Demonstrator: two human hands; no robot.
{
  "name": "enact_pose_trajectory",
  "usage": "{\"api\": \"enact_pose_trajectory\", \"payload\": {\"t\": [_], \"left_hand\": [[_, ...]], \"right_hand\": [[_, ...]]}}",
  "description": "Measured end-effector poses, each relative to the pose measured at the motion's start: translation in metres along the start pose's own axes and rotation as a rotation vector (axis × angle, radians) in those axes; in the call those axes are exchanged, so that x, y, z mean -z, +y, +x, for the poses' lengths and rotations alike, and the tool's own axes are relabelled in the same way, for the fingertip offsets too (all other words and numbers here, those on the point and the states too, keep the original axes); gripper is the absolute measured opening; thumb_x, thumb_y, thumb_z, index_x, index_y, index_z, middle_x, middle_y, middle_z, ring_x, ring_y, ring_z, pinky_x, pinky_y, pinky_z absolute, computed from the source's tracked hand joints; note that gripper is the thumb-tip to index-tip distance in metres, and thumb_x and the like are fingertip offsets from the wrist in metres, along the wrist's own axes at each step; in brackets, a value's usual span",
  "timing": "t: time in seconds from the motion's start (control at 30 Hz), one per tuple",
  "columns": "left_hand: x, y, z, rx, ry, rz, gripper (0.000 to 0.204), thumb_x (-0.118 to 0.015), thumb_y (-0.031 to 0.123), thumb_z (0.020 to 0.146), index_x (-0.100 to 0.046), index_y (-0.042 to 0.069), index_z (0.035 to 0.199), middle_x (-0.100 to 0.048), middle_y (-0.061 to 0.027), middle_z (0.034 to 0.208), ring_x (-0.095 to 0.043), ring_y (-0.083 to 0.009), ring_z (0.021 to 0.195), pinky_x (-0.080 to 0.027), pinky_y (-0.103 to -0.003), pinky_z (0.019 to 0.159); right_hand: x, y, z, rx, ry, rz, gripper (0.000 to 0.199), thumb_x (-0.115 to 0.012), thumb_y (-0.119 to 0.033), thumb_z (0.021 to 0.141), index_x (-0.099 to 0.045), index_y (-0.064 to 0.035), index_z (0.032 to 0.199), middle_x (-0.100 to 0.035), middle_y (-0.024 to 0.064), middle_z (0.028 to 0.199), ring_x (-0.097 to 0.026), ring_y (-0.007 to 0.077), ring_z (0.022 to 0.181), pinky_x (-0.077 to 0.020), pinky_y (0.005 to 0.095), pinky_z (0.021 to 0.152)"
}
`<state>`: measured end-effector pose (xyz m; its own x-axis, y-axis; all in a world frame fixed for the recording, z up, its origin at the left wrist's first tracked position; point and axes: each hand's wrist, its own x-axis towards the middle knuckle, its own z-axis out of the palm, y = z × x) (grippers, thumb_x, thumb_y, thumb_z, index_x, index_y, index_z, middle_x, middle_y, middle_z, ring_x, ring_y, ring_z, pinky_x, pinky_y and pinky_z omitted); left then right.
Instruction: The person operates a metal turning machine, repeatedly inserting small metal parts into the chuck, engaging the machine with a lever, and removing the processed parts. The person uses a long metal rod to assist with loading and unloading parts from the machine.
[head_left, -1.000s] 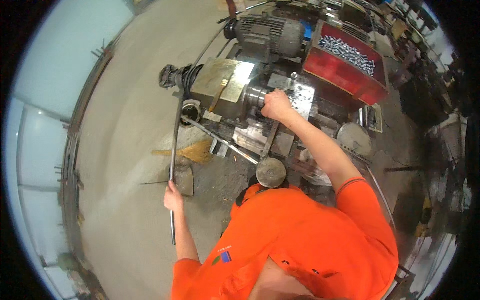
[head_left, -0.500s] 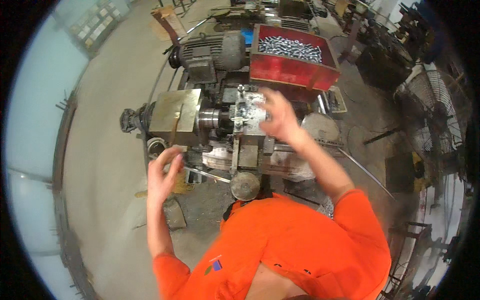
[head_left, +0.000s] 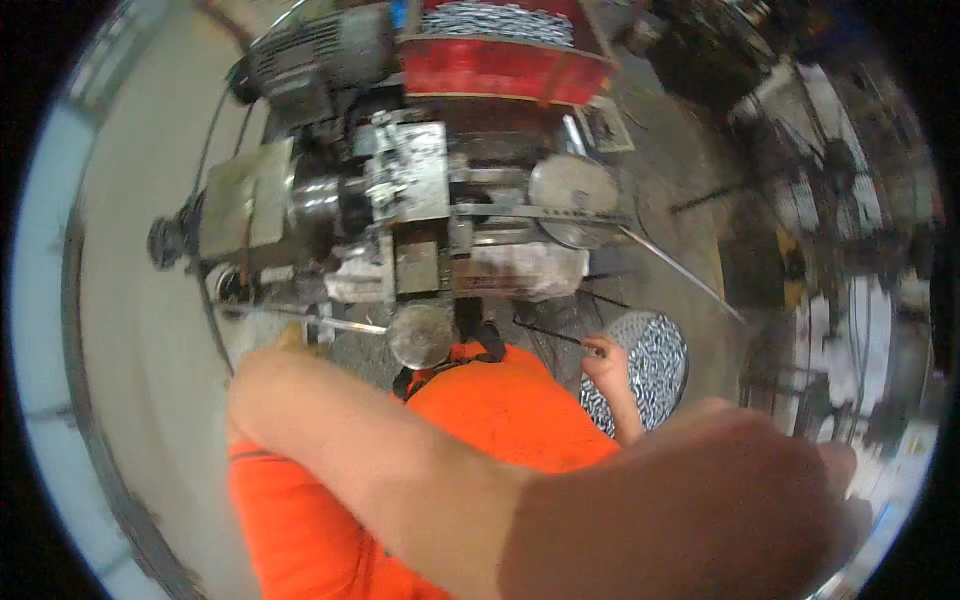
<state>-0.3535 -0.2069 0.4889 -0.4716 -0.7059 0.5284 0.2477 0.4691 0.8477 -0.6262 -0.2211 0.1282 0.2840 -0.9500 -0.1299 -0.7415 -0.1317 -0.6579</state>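
Note:
My left forearm sweeps across the lower picture, close to the camera. My left hand [head_left: 740, 480] is at the lower right, large, dim and smeared by motion, so its fingers cannot be read. Below it in part, my right hand [head_left: 607, 368] is over a round container [head_left: 684, 372] of small shiny metal pieces [head_left: 652, 350]. The right fingers are curled together; whatever they hold, if anything, is hidden. Neither hand touches the lathe-like machine [head_left: 420, 170], whose metal tool block and spindle [head_left: 318, 205] lie further forward.
A red bin [head_left: 490, 68] of similar metal pieces stands behind the machine, beside a ribbed electric motor [head_left: 320, 60]. A round handwheel-like disc [head_left: 420, 336] sits near my body. A long metal bar [head_left: 685, 275] slants out to the right, where a fan-like guard and dark equipment stand.
The view has shifted toward the right. My right hand has left the tool block and come down to the round container. My left arm has swung across to the right, near the camera.

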Motion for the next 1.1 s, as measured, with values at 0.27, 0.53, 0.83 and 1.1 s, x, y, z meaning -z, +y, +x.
{"api": "enact_pose_trajectory", "payload": {"t": [0.27,0.53,0.83,1.1], "left_hand": [[0.037,-0.121,-0.061,0.519,-0.113,0.579,0.026,-0.054,-0.002,0.077,-0.057,-0.002,0.103,-0.063,-0.012,0.086,-0.063,-0.0264,0.078,-0.051,-0.033,0.074],[0.04,-0.173,-0.188,0.694,-0.608,1.09,0.027,-0.061,0.011,0.075,-0.058,0.002,0.1,-0.057,-0.0123,0.077,-0.057,-0.0304,0.076,-0.045,-0.038,0.074],[0.02,-0.168,-0.178,0.889,-0.459,1.126,0.029,-0.059,0.011,0.077,-0.057,0.002,0.105,-0.059,-0.0152,0.082,-0.057,-0.0333,0.08,-0.046,-0.04,0.073],[0.01,-0.166,-0.189,0.97,-0.331,1.104,0.028,-0.059,0.012,0.078,-0.058,0.003,0.105,-0.061,-0.0169,0.086,-0.057,-0.0347,0.08,-0.045,-0.041,0.069]], "right_hand": [[-0.046,0.147,-0.061,-0.205,0.123,-0.246,0.028,-0.064,-0.017,0.06,-0.068,-0.0059,0.085,-0.064,0.0141,0.09,-0.062,0.0308,0.079,-0.0503,0.0359,0.072],[-0.071,0.178,-0.107,-0.657,0.013,-0.346,0.023,-0.057,-0.015,0.063,-0.066,-0.0033,0.08,-0.059,0.0164,0.1,-0.061,0.0336,0.084,-0.0502,0.0401,0.075],[-0.095,0.23,-0.065,-0.634,-0.141,-0.27,0.027,-0.057,-0.024,0.064,-0.066,-0.0046,0.081,-0.063,0.0172,0.095,-0.06,0.0316,0.091,-0.0492,0.0368,0.08],[-0.097,0.192,-0.025,-0.84,-0.18,-0.326,0.036,-0.058,-0.031,0.069,-0.066,-0.0059,0.093,-0.06,0.0188,0.105,-0.054,0.0282,0.107,-0.0444,0.0334,0.09]]}}
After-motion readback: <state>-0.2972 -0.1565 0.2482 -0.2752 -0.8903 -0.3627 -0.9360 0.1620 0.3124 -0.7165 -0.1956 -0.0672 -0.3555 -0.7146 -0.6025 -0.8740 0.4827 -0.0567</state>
